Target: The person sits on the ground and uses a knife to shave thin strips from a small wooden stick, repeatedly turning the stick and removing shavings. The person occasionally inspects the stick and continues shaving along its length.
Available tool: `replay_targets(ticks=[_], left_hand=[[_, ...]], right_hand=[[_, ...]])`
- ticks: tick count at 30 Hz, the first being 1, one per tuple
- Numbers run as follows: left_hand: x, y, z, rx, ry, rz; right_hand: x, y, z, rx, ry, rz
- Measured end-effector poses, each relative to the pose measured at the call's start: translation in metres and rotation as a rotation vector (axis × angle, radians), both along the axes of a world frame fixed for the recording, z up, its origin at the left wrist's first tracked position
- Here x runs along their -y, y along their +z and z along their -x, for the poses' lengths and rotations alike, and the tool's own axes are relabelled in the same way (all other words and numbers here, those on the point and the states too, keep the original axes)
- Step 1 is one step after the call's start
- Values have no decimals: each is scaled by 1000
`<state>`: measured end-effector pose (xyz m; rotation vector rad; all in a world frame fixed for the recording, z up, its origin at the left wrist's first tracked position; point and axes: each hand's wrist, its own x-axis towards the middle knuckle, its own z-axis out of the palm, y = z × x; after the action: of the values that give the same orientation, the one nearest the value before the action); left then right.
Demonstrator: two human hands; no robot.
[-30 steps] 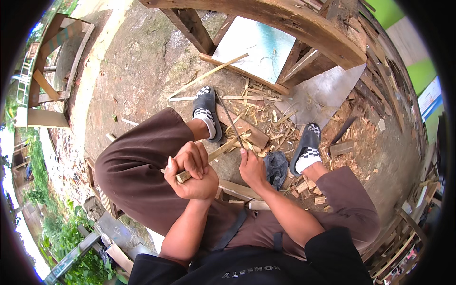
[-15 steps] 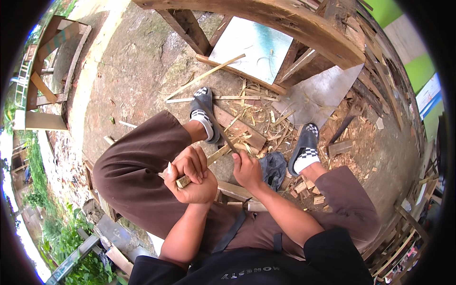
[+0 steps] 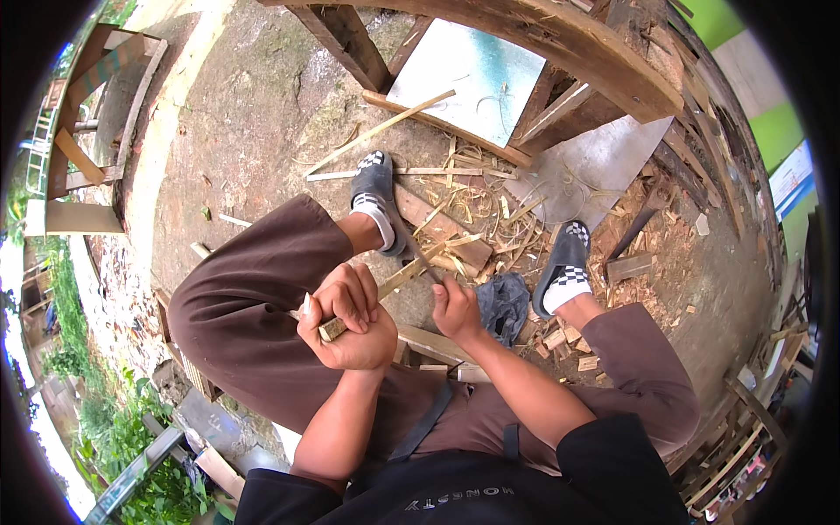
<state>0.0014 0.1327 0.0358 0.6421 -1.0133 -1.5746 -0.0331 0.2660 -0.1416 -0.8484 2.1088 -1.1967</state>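
My left hand is closed around a pale strip of wood or bamboo. One cut end shows at the bottom of the fist; the other slants away to the upper right over the ground. In my right hand is a long, narrow, dark-bladed knife, its blade pointing up and left across the strip. The fingers hide its handle. Both hands are held low before my lap, the right a little apart from the left. Below the blade a flat board lies between my feet among shavings.
Thin strips and curled shavings litter the concrete floor. A heavy timber frame stands ahead with a pale sheet beneath. Crumpled dark plastic and wood chips lie near my right foot. Stacked wood lines the right side.
My hands have shifted very slightly, with the strip and the knife still in the same grips. The view has tilted a little.
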Motion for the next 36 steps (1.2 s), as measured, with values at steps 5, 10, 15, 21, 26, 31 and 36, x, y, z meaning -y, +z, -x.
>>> replay_targets(ticks=[5, 10, 15, 21, 26, 31, 36], left_hand=[[2, 0, 4, -39, 11, 14], [-1, -4, 0, -27, 11, 27], [0, -1, 7, 15, -28, 27], [0, -2, 2, -3, 9, 30], [-2, -2, 3, 5, -18, 5], [-3, -2, 11, -6, 31, 62], [-7, 0, 13, -41, 56, 99]], right_hand=[[-24, -54, 11, 35, -13, -500], [-6, -6, 13, 9, 54, -197], [-32, -51, 17, 83, 35, -669], [-26, -31, 9, -5, 45, -343], [-52, -54, 26, 113, 117, -611], [-50, -48, 45, 174, 133, -728], [-50, -30, 56, 171, 221, -678]])
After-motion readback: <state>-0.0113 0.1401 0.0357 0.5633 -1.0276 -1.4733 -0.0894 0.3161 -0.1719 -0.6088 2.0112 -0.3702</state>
